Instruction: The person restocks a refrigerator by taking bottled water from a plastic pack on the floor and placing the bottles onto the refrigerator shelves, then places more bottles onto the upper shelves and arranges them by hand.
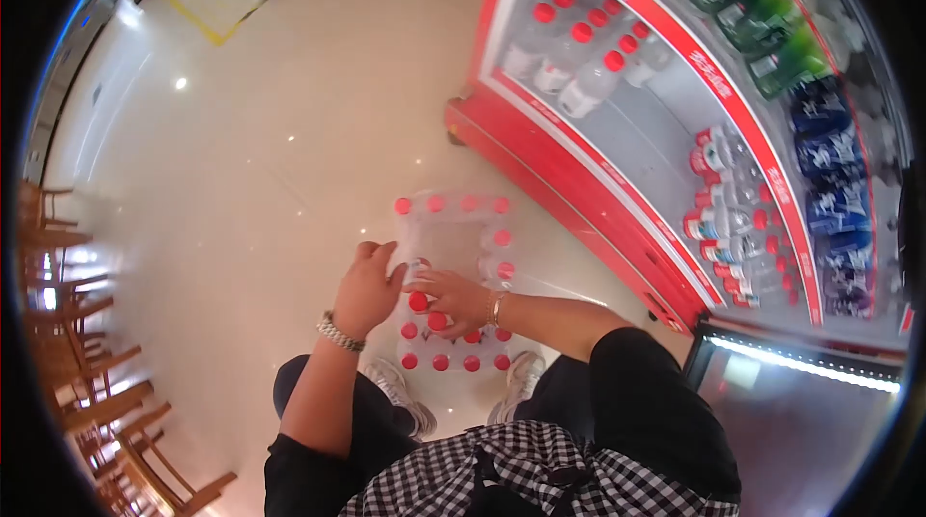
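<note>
Right hand [451, 299]: I'm gripping red-capped bottles [418, 302], near half of bottle pack [435, 204] | left hand [368, 287]: I'm holding it loosely open at pack's left edge, contact unclear | pack sitting on floor [241, 179] | red cooler [579, 204] standing right.

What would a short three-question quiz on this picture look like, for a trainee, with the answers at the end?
1. What colour are the caps of the bottles on the floor?
2. Where is the cooler relative to those bottles? A: toward the person's left. B: toward the person's right. C: behind the person.
3. True or false: both of the person's hands are inside the cooler.

Key
1. Red.
2. B.
3. False: the left hand and right hand are both down by the floor bottles.
</note>
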Available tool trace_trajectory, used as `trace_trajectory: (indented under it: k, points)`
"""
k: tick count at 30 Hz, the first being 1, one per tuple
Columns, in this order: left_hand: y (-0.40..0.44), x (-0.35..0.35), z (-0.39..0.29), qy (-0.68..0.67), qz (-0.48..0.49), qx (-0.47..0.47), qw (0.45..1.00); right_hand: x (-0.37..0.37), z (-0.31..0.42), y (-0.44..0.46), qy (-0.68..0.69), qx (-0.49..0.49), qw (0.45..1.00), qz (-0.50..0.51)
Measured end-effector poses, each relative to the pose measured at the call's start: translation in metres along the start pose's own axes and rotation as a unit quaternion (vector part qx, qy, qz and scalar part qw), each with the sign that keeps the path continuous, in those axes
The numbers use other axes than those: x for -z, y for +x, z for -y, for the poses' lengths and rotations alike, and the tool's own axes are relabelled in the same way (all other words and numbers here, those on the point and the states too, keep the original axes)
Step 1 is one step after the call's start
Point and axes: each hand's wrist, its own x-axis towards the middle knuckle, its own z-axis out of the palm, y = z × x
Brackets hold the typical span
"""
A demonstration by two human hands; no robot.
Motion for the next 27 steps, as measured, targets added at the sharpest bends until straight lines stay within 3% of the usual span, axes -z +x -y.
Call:
trace_trajectory:
  k: [2, 4, 8, 10, 12, 14, 17, 22, 27]
  points:
    - [-0.003, -0.002, 0.007, 0.009, -0.009, -0.011, 1.0, 0.024, 0.02, -0.003, 0.016, -0.025, 0.998, -0.055]
    - [-0.002, 0.0, 0.008, -0.002, 0.004, 0.006, 1.0, 0.071, 0.051, -0.011, 0.049, -0.121, 0.987, -0.097]
    - [0.001, -0.001, 0.012, -0.009, -0.011, -0.009, 1.0, 0.136, 0.086, -0.06, 0.161, -0.288, 0.91, -0.25]
    - [0.001, 0.0, 0.007, -0.014, -0.009, -0.006, 1.0, 0.183, 0.112, -0.086, 0.104, -0.28, 0.89, -0.344]
    - [0.001, -0.002, 0.007, -0.013, -0.012, -0.012, 1.0, 0.215, 0.124, -0.114, -0.061, -0.305, 0.863, -0.397]
    - [0.002, -0.007, 0.011, -0.004, -0.021, -0.03, 0.999, 0.241, 0.126, -0.137, -0.01, -0.341, 0.802, -0.49]
    - [0.004, -0.001, -0.001, -0.028, 0.019, 0.019, 0.999, 0.283, 0.109, -0.172, -0.046, -0.35, 0.768, -0.535]
    - [0.005, -0.006, -0.004, -0.021, 0.003, 0.001, 1.0, 0.339, 0.051, -0.234, -0.143, -0.375, 0.697, -0.595]
    - [0.004, -0.009, -0.005, -0.019, 0.008, 0.002, 1.0, 0.354, 0.043, -0.238, -0.25, -0.385, 0.649, -0.607]
